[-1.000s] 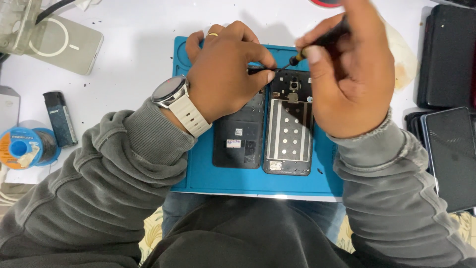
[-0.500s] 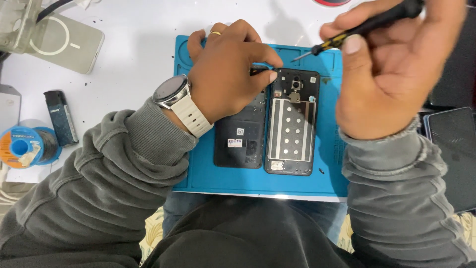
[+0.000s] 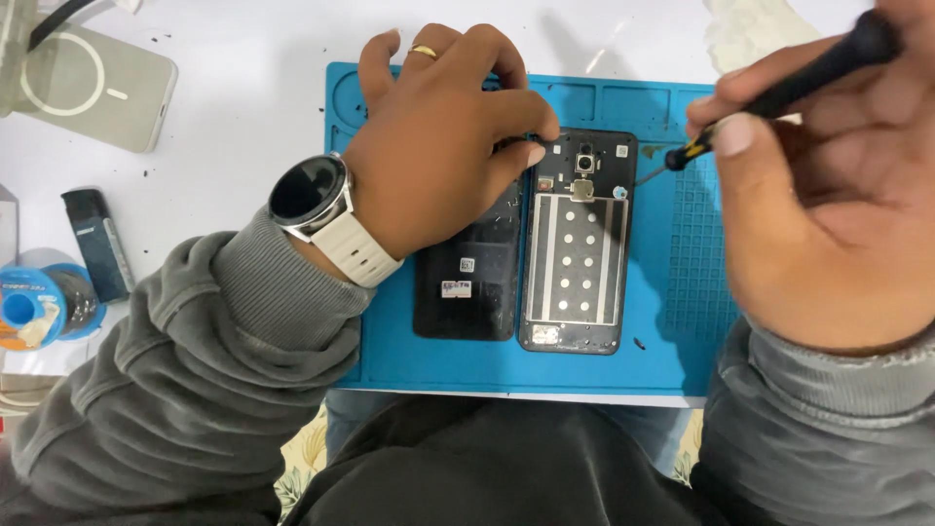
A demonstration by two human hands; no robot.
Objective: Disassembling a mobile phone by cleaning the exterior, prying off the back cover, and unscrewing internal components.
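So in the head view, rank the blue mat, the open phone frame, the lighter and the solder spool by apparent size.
1. Blue mat
2. Phone frame
3. and 4. Lighter and solder spool look alike; not ranked.

Right hand (image 3: 838,205): cut off by right and top edges. Phone (image 3: 467,282): upper part hidden under left hand (image 3: 438,156). Spool (image 3: 39,307): label unreadable.

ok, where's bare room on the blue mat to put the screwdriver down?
Bare mat left of the phone body, below the left hand. Grid strip between the back cover and the right hand. Mat's middle and top are crowded.
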